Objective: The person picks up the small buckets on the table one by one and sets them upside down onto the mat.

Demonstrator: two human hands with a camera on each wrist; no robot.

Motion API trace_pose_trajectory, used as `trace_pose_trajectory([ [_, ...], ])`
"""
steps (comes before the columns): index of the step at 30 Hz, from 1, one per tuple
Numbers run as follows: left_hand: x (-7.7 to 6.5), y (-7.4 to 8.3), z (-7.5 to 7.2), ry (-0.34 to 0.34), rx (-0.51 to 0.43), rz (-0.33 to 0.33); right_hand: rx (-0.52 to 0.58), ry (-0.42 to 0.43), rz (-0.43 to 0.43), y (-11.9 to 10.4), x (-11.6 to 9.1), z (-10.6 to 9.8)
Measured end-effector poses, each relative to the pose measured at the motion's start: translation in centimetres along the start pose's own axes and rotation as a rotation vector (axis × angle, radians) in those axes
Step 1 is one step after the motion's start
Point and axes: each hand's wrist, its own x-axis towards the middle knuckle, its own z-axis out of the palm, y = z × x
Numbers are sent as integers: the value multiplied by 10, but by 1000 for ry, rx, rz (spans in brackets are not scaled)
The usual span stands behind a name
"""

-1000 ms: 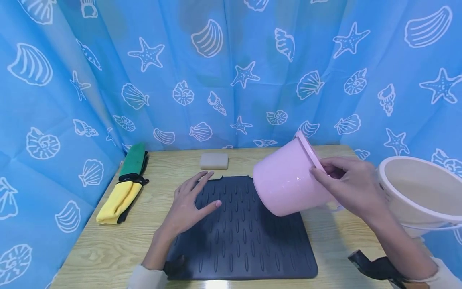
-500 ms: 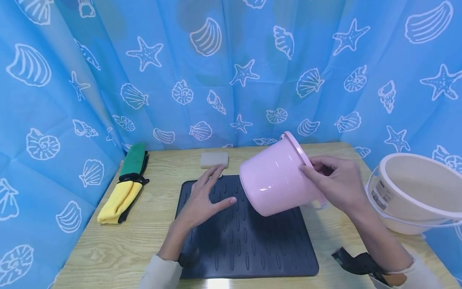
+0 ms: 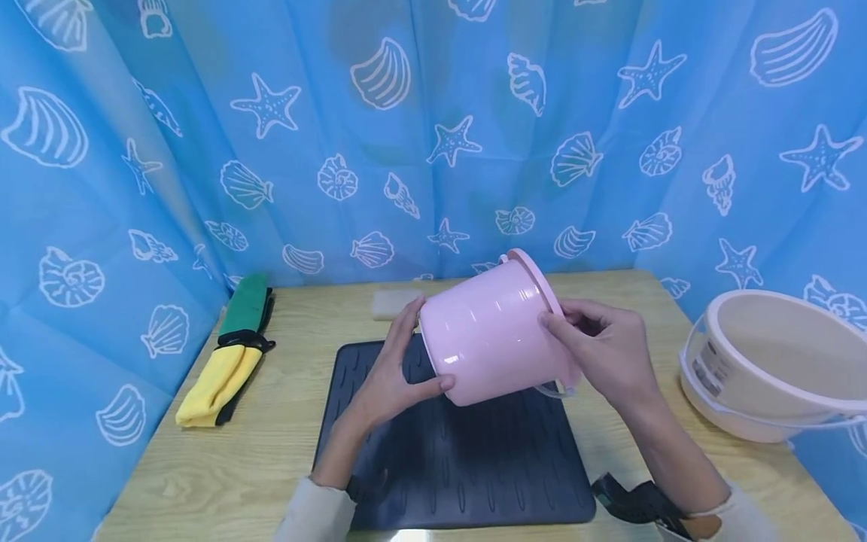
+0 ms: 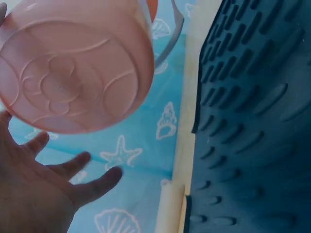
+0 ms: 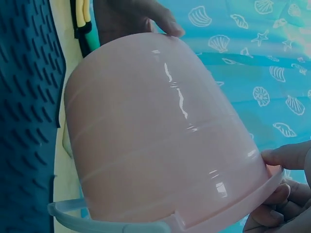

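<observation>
A pink plastic bucket [image 3: 488, 335] is held tilted on its side over the dark ridged mat [image 3: 467, 467], its mouth facing right. My right hand [image 3: 612, 350] pinches the rim, thumb outside and fingers curled inside, as the right wrist view shows on the rim [image 5: 233, 208]. At the bucket's base, my left hand [image 3: 386, 388] has its fingers spread, thumb and fingertips right at the bottom edge. The left wrist view shows the moulded base [image 4: 63, 82] facing those spread fingers [image 4: 99, 187]. The bucket's pale handle [image 5: 116, 225] hangs loose from the rim. Its inside is hidden.
A larger white bucket [image 3: 745, 376] stands at the right of the wooden table [image 3: 223, 482]. Green and yellow folded cloths or gloves [image 3: 220, 376] lie at the left. Behind the mat is a pale bar-shaped block [image 3: 393, 302]. A blue shell-patterned curtain [image 3: 433, 135] encloses the back and sides.
The right hand has carried the pink bucket leftward over the mat. My left hand has moved right to meet its base. The larger bucket stays at the right.
</observation>
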Motion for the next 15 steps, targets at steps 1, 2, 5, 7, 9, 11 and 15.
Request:
trace_pose_trajectory([
  [1,1,0,1,-2,-30,1,15,1,4,0,0,1],
  [2,2,0,2,-4,-66,2,31,1,7,0,0,2],
  [5,3,-1,5,3,-177,23,81,-8,13,0,1,6],
  [7,4,-2,6,31,-222,50,119,-18,17,0,1,8],
  [9,4,-3,5,68,-246,86,133,-31,22,0,1,10],
  [11,4,-4,2,104,-239,127,113,-50,24,0,2,12],
  [15,4,-5,-6,132,-213,176,1,-110,-6,3,3,14],
])
